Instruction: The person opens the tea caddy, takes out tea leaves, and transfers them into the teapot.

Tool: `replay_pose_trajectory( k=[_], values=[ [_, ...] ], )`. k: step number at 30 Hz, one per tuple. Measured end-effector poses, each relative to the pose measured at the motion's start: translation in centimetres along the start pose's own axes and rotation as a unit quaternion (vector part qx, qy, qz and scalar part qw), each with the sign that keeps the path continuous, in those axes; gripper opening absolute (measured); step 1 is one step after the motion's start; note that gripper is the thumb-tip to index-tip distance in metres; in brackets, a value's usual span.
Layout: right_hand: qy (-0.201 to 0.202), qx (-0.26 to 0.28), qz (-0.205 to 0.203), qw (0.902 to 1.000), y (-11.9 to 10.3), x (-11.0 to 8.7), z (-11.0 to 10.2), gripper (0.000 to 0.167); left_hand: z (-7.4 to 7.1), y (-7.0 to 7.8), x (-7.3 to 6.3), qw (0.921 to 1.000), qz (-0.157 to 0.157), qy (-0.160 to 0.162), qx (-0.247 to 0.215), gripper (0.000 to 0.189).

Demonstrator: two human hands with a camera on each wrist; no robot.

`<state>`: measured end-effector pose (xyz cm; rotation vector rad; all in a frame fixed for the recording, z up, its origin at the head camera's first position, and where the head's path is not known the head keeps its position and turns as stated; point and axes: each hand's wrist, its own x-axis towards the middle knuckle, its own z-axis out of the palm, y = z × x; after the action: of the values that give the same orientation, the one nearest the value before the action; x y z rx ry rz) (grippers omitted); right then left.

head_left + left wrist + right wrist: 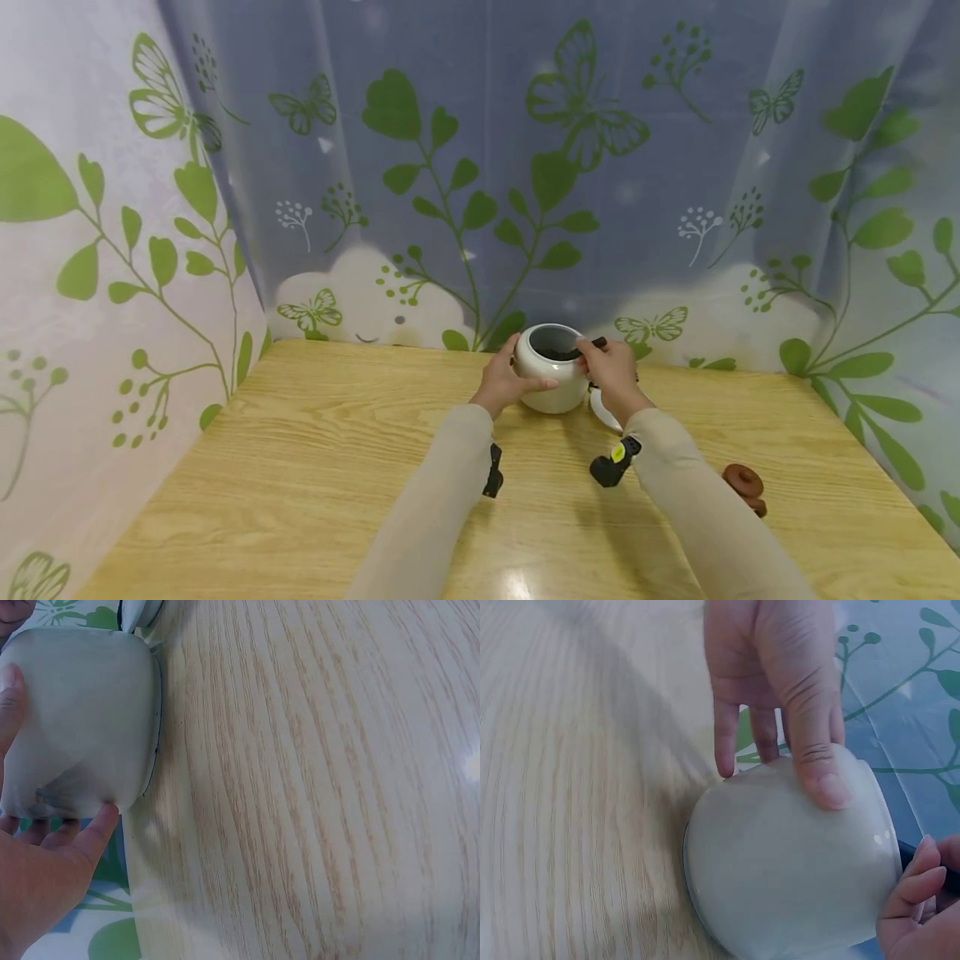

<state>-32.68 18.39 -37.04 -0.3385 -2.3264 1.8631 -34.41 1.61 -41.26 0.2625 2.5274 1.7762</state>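
Note:
A glossy white round jar with a wide open mouth stands near the back of the table, its inside dark. My left hand holds the jar's left side, thumb on the front and fingers spread round the wall. At the rim's right, my right hand pinches a black stick-like handle; its other end is hidden, so its kind cannot be told. In the right wrist view the handle shows between the fingertips beside the jar's mouth. Partly behind the right hand lies a white curved piece with a dark edge.
A brown ring-shaped object lies on the wooden table, right of the right forearm, which partly covers it. Close behind the jar hangs a blue curtain with green leaves and butterflies. Patterned cloth also borders both sides.

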Motion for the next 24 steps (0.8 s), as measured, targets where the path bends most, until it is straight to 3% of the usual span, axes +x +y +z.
replay_pose_trajectory(
  k=[7,13,16,24],
  values=[
    [0.003,0.078,0.054,0.9955,-0.27,0.06,-0.14,0.023,-0.06,0.12,0.01,0.9999,0.011,0.001,-0.002,0.106],
    [-0.036,0.051,0.045,0.9970,-0.79,-0.10,-0.06,0.028,-0.34,0.37,-0.10,0.9999,0.014,0.003,0.000,0.105],
    [-0.029,0.064,0.058,0.9959,-0.75,-0.09,-0.11,0.025,-0.28,0.29,-0.04,0.9999,0.010,0.001,0.000,0.104],
    [-0.012,0.160,0.107,0.9813,-0.48,-0.20,-0.76,0.016,0.08,-0.10,0.02,1.0000,0.004,0.000,0.001,0.104]
  ],
)
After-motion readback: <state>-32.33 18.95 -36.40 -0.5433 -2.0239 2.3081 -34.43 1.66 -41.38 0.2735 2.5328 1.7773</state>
